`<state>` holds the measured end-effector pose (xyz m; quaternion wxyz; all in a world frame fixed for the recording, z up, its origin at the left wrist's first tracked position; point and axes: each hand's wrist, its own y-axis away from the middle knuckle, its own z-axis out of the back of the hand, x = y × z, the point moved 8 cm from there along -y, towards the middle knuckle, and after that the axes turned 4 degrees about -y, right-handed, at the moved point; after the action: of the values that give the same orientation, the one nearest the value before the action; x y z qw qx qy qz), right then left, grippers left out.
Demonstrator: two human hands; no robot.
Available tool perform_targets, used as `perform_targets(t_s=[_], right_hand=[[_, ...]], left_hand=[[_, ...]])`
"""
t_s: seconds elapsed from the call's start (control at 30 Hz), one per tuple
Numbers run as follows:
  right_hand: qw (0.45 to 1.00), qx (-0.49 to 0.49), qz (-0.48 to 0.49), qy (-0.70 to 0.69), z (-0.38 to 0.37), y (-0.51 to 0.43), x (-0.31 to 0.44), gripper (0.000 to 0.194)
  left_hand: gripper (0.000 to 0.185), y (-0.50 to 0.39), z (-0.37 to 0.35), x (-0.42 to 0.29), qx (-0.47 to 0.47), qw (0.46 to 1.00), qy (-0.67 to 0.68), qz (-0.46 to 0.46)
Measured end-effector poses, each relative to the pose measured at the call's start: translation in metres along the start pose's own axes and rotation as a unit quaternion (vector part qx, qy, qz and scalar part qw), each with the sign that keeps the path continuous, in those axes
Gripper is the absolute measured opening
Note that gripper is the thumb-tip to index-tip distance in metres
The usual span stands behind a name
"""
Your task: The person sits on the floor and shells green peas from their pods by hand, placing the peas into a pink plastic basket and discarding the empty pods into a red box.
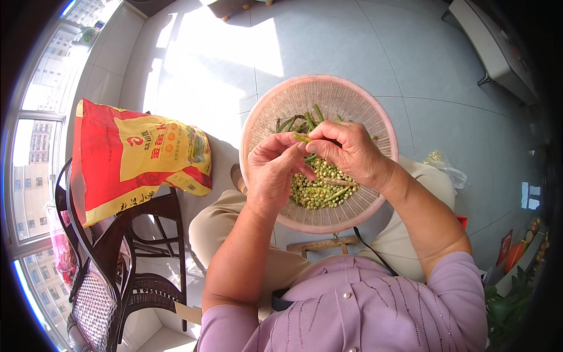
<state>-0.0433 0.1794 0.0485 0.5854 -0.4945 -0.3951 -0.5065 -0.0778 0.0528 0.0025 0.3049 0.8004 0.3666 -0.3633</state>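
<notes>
Between the fingertips of both hands is a short green bean pod (302, 138), held above a round pink plastic basket (374, 103). My left hand (275, 165) pinches its near-left part, and my right hand (347, 149) grips the other end. Below them, shelled pale-green beans (319, 200) cover the near part of the basket's bottom, with a few pods lying among them. Long green pods (317, 113) are heaped toward the far side, partly covered by my right hand.
To the left, a red and yellow printed bag (145, 154) rests on a dark wicker chair (151, 281). A small wooden stool (323, 244) is under the basket's near rim. A clear plastic bag (446, 169) lies on the tiled floor at right. Windows line the left.
</notes>
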Motion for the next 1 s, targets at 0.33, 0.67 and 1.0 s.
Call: perform_targets(t_s=[0.33,0.67,1.0], right_hand=[[0.998,0.025,0.033,0.058,-0.003,0.0,0.004,0.022],[0.993,0.032,0.056,0.096,-0.005,0.001,0.01,0.026],[0.985,0.043,0.099,0.135,-0.013,0.004,0.015,0.023]], left_hand=[[0.005,0.002,-0.001,-0.007,-0.004,0.999,-0.031,0.018],[0.007,0.004,-0.003,-0.005,-0.008,0.999,-0.029,0.013],[0.009,0.008,-0.002,0.001,-0.007,1.0,0.003,0.03]])
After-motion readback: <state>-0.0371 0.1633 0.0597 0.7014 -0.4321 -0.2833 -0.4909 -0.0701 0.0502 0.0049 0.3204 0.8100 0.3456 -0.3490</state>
